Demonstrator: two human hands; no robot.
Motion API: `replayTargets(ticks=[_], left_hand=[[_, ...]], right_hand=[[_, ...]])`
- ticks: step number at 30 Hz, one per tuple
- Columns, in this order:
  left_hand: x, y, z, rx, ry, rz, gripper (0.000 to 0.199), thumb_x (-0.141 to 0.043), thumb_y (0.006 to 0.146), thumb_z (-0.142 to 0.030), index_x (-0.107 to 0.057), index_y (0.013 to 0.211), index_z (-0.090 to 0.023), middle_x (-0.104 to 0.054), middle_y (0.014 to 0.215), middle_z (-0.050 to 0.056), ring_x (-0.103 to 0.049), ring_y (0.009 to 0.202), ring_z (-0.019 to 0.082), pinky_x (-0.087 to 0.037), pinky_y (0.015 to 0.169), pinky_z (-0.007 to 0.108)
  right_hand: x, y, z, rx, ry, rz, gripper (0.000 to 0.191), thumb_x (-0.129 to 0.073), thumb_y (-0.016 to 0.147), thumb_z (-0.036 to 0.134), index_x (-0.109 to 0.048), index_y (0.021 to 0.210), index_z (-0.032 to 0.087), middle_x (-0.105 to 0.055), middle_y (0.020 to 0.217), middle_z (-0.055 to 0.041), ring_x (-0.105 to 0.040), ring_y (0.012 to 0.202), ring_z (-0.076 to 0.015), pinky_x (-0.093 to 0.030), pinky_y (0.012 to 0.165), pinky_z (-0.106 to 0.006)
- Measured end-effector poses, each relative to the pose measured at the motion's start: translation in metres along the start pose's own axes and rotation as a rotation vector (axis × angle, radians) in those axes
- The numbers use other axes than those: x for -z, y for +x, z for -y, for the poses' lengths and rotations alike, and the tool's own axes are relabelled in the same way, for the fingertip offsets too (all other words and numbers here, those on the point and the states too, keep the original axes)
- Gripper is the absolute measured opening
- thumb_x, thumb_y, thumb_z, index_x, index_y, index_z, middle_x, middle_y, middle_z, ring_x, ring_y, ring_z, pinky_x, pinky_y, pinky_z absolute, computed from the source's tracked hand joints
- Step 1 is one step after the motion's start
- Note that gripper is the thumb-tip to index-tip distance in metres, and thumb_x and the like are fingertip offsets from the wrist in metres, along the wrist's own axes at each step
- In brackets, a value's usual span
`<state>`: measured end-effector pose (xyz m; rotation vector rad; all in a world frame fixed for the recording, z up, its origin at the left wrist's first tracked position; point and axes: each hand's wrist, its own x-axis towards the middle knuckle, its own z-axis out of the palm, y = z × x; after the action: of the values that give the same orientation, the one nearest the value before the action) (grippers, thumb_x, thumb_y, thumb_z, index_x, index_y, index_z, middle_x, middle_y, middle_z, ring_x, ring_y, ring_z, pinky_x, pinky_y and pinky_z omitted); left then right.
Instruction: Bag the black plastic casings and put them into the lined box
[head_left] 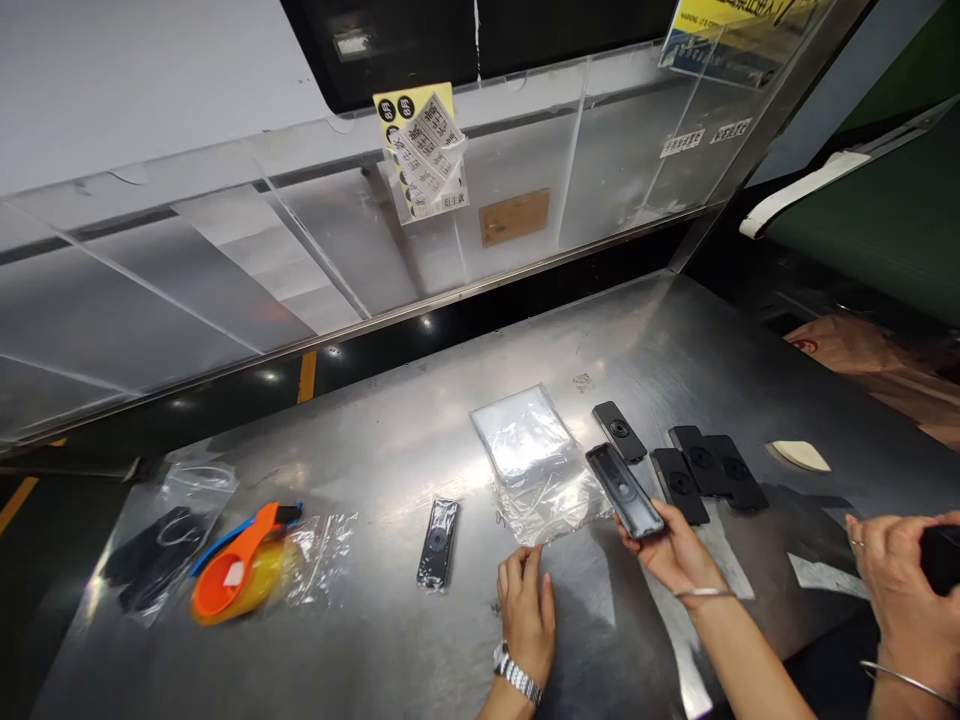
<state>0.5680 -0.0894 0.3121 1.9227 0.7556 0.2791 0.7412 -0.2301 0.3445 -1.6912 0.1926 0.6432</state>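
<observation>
My right hand (679, 555) holds a dark hollow rectangular casing (624, 490), its open side facing up. A silver watch is on the wrist of my left hand (527, 605), whose fingertips touch the lower edge of a pile of clear plastic bags (525, 440). Left of that hand lies a black rectangular device (437, 543) in clear wrapping. Beyond my right hand rests a single black device (619, 430) with a round button. Several more black devices (701, 462) lie grouped to its right, some overlapping.
An orange scoop (234, 580) and bagged dark items (161, 550) lie on the left of the metal table (360, 640). A clear panel (337, 240) stands behind. At right, another person's hand (896, 570) holds something black. A cream wedge (801, 456) lies nearby.
</observation>
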Motion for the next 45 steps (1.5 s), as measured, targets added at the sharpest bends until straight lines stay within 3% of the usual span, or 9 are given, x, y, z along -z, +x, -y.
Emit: replayTargets(ticks=[5,8,11,18,24,31,39,45], left_hand=[[-0.015,0.021,-0.004,-0.143,0.259,0.069,0.030,-0.046,0.081,-0.023,-0.060,0.106,-0.031,-0.055,0.092,0.009,-0.047,0.087,0.024,-0.039,0.079,0.039],[-0.022,0.030,-0.001,-0.162,0.492,0.081,0.032,-0.048,0.080,-0.024,-0.058,0.110,-0.031,-0.053,0.094,0.009,-0.045,0.088,0.024,-0.038,0.077,0.038],[-0.025,0.034,0.004,-0.153,0.576,0.091,0.032,-0.047,0.080,-0.025,-0.057,0.110,-0.029,-0.051,0.098,0.009,-0.043,0.090,0.025,-0.037,0.077,0.038],[-0.026,0.045,0.007,-0.161,0.627,0.079,0.032,-0.043,0.083,-0.025,-0.054,0.113,-0.024,-0.050,0.103,0.011,-0.042,0.095,0.025,-0.035,0.079,0.037],[-0.023,0.051,0.011,-0.192,0.632,0.077,0.027,-0.042,0.085,-0.025,-0.059,0.105,-0.027,-0.055,0.096,0.008,-0.045,0.091,0.023,-0.034,0.077,0.035],[-0.024,0.054,0.014,-0.228,0.610,0.037,0.025,-0.043,0.085,-0.025,-0.062,0.100,-0.024,-0.059,0.089,0.006,-0.046,0.086,0.021,-0.034,0.074,0.034],[-0.023,0.058,0.013,-0.265,0.580,-0.004,0.023,-0.045,0.085,-0.025,-0.064,0.096,-0.022,-0.060,0.084,0.006,-0.046,0.082,0.020,-0.035,0.073,0.033],[-0.022,0.058,0.011,-0.286,0.554,-0.022,0.022,-0.045,0.084,-0.025,-0.065,0.094,-0.021,-0.059,0.082,0.006,-0.046,0.080,0.019,-0.036,0.071,0.033]], right_hand=[[-0.004,-0.063,-0.040,-0.129,0.367,0.158,0.036,-0.050,0.073,0.051,-0.064,0.081,0.019,-0.070,0.080,-0.0097,-0.065,0.075,-0.0245,-0.050,0.060,-0.040],[-0.003,-0.082,-0.061,-0.200,0.563,0.258,0.035,-0.049,0.077,0.050,-0.065,0.085,0.020,-0.071,0.082,-0.0089,-0.066,0.073,-0.0228,-0.050,0.060,-0.038],[0.001,-0.092,-0.076,-0.236,0.598,0.288,0.038,-0.046,0.079,0.052,-0.065,0.087,0.020,-0.071,0.084,-0.0094,-0.066,0.071,-0.0222,-0.050,0.061,-0.039],[-0.001,-0.104,-0.088,-0.385,0.736,0.252,0.036,-0.051,0.077,0.049,-0.066,0.086,0.018,-0.071,0.082,-0.0107,-0.065,0.069,-0.0214,-0.049,0.058,-0.035],[-0.006,-0.107,-0.093,-0.494,0.823,0.316,0.036,-0.049,0.078,0.049,-0.066,0.086,0.018,-0.071,0.079,-0.0100,-0.063,0.064,-0.0169,-0.044,0.052,-0.027],[-0.011,-0.107,-0.091,-0.591,0.882,0.262,0.027,-0.054,0.080,0.041,-0.066,0.088,0.017,-0.071,0.079,-0.0093,-0.061,0.063,-0.0142,-0.044,0.051,-0.022],[-0.012,-0.108,-0.104,-0.594,0.878,0.253,0.023,-0.056,0.080,0.039,-0.066,0.089,0.020,-0.071,0.081,-0.0076,-0.062,0.064,-0.0142,-0.044,0.051,-0.021],[-0.013,-0.106,-0.113,-0.467,0.561,0.243,0.032,-0.048,0.080,0.050,-0.061,0.089,0.022,-0.069,0.076,-0.0067,-0.061,0.062,-0.0145,-0.043,0.050,-0.023]])
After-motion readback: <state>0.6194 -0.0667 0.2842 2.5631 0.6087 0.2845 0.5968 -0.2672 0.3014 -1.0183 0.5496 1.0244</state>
